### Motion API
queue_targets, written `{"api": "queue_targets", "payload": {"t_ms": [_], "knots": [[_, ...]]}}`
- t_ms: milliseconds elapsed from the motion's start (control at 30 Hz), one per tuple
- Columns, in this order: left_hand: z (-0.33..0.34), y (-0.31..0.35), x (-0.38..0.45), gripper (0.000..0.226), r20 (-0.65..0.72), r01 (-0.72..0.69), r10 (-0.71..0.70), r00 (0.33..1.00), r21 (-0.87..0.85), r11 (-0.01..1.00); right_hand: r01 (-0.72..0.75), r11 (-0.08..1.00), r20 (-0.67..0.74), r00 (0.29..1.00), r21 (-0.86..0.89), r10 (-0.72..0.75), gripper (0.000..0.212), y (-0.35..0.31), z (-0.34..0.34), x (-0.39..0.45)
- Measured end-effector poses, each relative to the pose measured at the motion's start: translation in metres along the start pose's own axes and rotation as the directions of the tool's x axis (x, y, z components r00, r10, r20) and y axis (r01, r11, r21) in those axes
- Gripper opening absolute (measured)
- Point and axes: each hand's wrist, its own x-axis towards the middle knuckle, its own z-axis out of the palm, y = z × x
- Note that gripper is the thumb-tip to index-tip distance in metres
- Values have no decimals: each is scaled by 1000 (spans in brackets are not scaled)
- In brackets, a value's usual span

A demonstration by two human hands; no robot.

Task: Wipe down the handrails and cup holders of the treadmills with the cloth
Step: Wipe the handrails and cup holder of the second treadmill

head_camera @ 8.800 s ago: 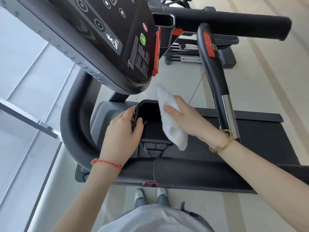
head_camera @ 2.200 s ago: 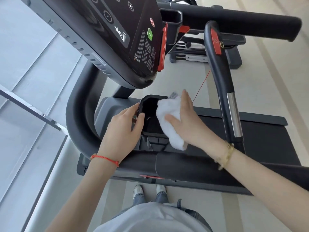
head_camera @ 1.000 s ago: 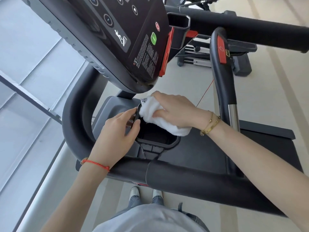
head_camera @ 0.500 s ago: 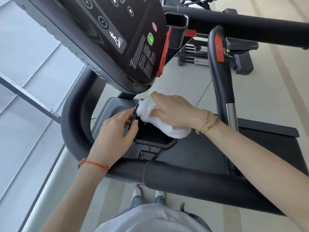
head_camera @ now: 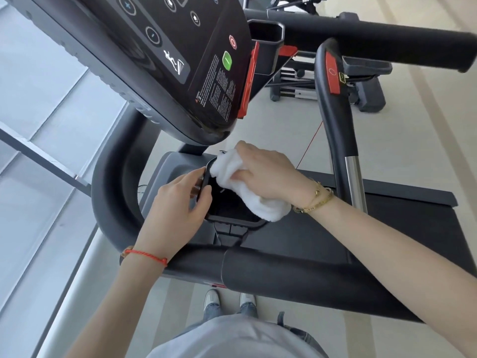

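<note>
Head | right hand [head_camera: 265,171] fingers clutch cloth [head_camera: 247,192] on cup holder [head_camera: 232,220] rim | left hand [head_camera: 178,202] pinches rim

Counts: 2 hands, left hand [head_camera: 178,202] and right hand [head_camera: 265,171]. 1 white cloth [head_camera: 247,192]. 2 cup holders: near one [head_camera: 232,215], far one [head_camera: 265,34]. 1 console [head_camera: 180,60]. 2 padded handrails: [head_camera: 284,272], [head_camera: 374,45]. 1 red string bracelet [head_camera: 147,254]. 2 shoes [head_camera: 211,298].
</note>
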Motion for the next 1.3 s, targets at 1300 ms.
{"api": "queue_targets", "payload": {"t_ms": [1300], "knots": [[-4, -3, 0, 42, 81, -28, 31, 996, -45, 999, -209, 783, -71, 949, 585, 306, 52, 1, 25, -36]]}}
